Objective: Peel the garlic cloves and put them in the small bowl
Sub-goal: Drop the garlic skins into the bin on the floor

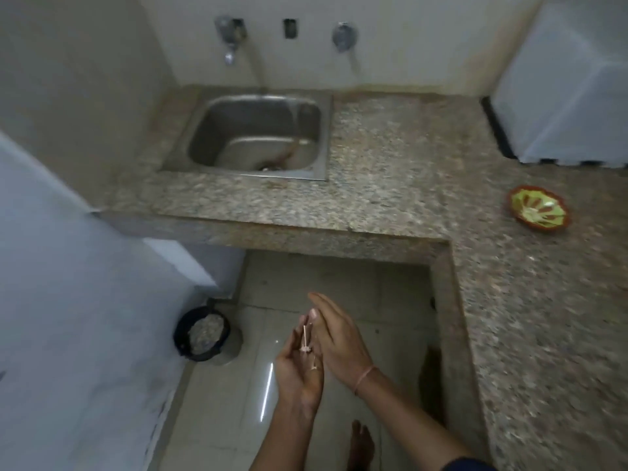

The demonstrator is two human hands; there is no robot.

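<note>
Countertop (390, 158) bears the small bowl (520, 198), pale cloves (538, 213) seemingly inside; over the floor, the open left hand (299, 372) cups garlic skins (306, 339) beneath the flat right hand (339, 345), likely clean-up, needing a tip into the bin (204, 334).

Domestic kitchen: granite L-shaped surface (390, 171) with inset steel sink (258, 137), wall taps (229, 39), tiled floor (306, 290), waste bin (204, 334).
</note>
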